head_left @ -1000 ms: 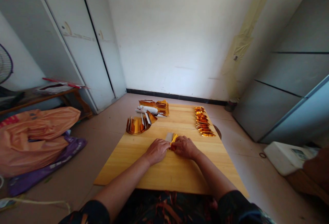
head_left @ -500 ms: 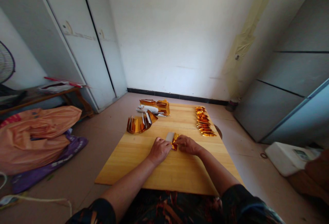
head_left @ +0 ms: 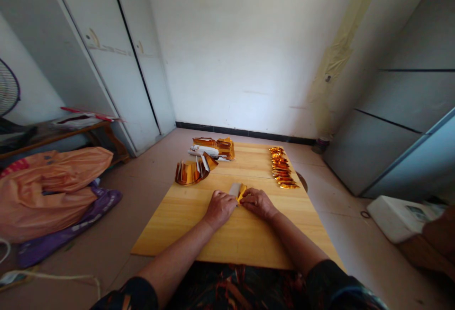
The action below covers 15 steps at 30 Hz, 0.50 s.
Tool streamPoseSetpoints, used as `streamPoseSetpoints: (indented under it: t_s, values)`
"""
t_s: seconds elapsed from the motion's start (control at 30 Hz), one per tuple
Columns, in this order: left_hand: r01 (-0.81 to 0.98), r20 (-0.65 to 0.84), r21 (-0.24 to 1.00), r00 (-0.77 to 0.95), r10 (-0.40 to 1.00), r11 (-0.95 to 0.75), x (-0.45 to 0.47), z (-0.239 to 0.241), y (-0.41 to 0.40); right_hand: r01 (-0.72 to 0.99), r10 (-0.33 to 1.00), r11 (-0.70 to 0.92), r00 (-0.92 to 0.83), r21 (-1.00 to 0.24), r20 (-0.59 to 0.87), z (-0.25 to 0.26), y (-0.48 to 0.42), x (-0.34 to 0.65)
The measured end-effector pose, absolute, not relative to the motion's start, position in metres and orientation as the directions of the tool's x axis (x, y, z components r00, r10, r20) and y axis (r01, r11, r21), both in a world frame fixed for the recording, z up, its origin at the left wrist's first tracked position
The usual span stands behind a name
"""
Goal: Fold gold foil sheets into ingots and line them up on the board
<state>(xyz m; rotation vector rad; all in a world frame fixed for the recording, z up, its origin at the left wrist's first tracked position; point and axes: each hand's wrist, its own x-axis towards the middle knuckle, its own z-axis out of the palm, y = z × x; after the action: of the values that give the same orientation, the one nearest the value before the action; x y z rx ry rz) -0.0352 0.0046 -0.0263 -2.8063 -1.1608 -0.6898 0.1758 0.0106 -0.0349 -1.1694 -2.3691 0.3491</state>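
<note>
Between my two hands, on the wooden board point(head_left: 213, 234), lies a small sheet of gold foil paper point(head_left: 242, 190) with a pale grey side showing at its left. My left hand point(head_left: 221, 207) grips the sheet's near left part, fingers bent and pressed together. From the right, my right hand point(head_left: 259, 202) pinches the gold edge, its fingertips close to those of the left. The fingers cover the near part of the sheet. Up at the right edge of the board runs a row of folded gold foil pieces point(head_left: 282, 170).
A fanned stack of gold foil sheets point(head_left: 190, 171) sits at the board's left, with another foil stack point(head_left: 225, 149) and a white bundle point(head_left: 204, 150) behind it. Left on the floor lie orange and purple bags point(head_left: 53, 191). A white box point(head_left: 398, 217) stands at the right.
My right hand has shifted slightly left and nearer, folding the near right part of the gold foil paper inward. My left hand stays in place.
</note>
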Motion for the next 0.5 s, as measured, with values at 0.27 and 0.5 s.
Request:
streamPoseSetpoints:
  t_s: [0.27, 0.5]
  values:
    - [0.581, 0.384, 0.214, 0.689, 0.615, -0.785, -0.048, -0.027, 0.004, 0.728, 0.831, 0.556, -0.495, -0.401, 0.254, -0.025, 0.010, 0.168]
    - [0.584, 0.350, 0.215, 0.702, 0.620, -0.783, -0.051, -0.027, 0.003, 0.857, 0.894, 0.448, -0.426, -0.255, 0.139, -0.016, 0.011, 0.154]
